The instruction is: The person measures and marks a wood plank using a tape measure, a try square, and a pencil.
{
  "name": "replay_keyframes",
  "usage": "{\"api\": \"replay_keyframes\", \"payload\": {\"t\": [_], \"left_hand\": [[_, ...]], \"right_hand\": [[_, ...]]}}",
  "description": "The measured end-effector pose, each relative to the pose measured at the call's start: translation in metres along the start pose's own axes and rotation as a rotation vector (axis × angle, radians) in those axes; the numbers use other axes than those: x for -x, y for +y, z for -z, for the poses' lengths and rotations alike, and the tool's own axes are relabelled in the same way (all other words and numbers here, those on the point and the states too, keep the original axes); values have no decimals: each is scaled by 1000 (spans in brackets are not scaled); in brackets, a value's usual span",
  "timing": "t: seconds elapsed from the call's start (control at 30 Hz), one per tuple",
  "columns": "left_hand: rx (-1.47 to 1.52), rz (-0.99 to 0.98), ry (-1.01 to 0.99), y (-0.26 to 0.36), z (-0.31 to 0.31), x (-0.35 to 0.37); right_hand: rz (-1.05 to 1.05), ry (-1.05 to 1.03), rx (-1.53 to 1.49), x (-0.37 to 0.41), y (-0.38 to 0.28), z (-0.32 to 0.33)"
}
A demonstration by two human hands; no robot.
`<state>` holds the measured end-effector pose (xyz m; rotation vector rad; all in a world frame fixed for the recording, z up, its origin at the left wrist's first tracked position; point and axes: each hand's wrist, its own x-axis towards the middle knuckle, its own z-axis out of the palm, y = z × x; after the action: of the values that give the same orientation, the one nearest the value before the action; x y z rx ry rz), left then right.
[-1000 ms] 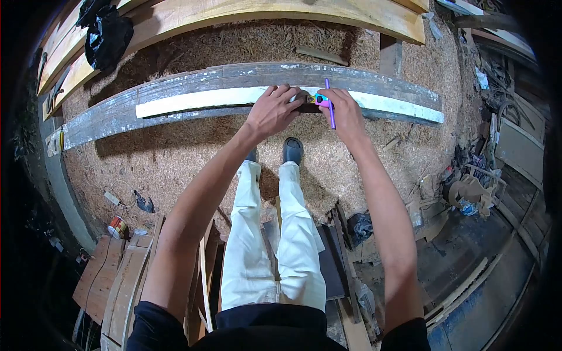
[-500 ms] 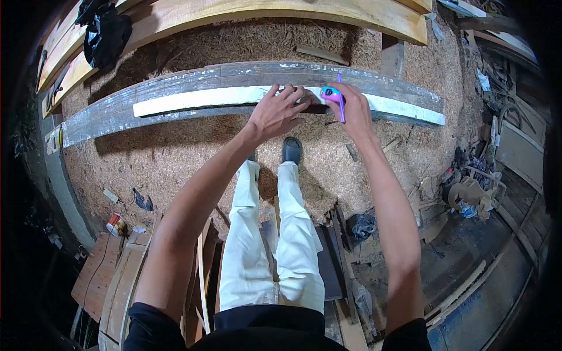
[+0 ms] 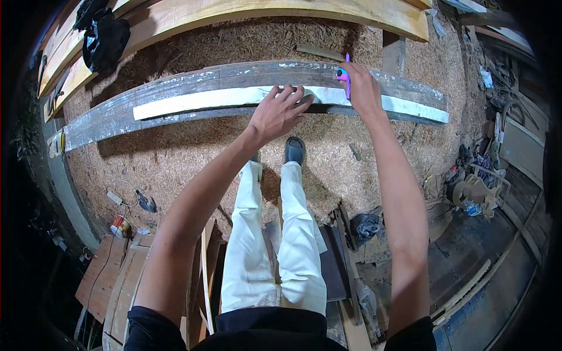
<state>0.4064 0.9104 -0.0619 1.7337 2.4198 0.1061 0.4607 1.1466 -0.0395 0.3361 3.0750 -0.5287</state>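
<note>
My left hand lies with spread fingers across a long white-faced wooden strip, touching its top near the middle. The strip rests on a wide, weathered grey plank with flaking pale paint. To the right, my right hand is closed around a small teal-and-pink tape measure. A slim purple pen is pinched in the same hand, pointing away from me. That hand is over the plank's far half, just beyond the strip. My fingers partly hide the tape measure; a drawn-out blade cannot be made out.
Pale timber beams span the far side, with a black plastic bag at their left. Wood shavings cover the ground around my shoe. Boards lie at the lower left, and scrap is piled at the right.
My right hand has moved right and slightly away from me, carrying the tape measure and pen off the strip. My left hand has stayed in place on the strip.
</note>
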Motion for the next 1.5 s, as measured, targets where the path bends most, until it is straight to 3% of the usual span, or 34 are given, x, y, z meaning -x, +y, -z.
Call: {"api": "replay_keyframes", "payload": {"t": [0.27, 0.4, 0.5, 0.57, 0.6, 0.67, 0.77, 1.13, 1.2, 1.5], "left_hand": [[3, 6, -39, 1, 4, 0], [19, 5, -39, 1, 2, 0], [8, -1, -58, 0, 3, 1], [23, 2, -52, 0, 4, 0], [37, 6, -49, 0, 4, 1], [20, -3, -65, 0, 4, 1], [5, -14, -72, -2, 3, 1], [41, -19, -10, -4, 5, -1], [22, -31, -47, -5, 5, -1], [35, -38, 15, -5, 4, 0]], "right_hand": [[107, -97, -177, -3, 11, -1], [138, -95, -27, -4, 6, 7], [108, 9, 37, -3, -3, 13], [143, 213, -92, -1, -10, 26], [143, 213, -92, 3, -16, 31], [-11, 409, -187, 17, -28, 39], [-23, 484, -318, 39, -37, 24], [-92, 409, -376, 58, -33, -6], [-358, 372, -608, 65, -44, -6], [-343, 306, -717, 79, -68, -34]]}}
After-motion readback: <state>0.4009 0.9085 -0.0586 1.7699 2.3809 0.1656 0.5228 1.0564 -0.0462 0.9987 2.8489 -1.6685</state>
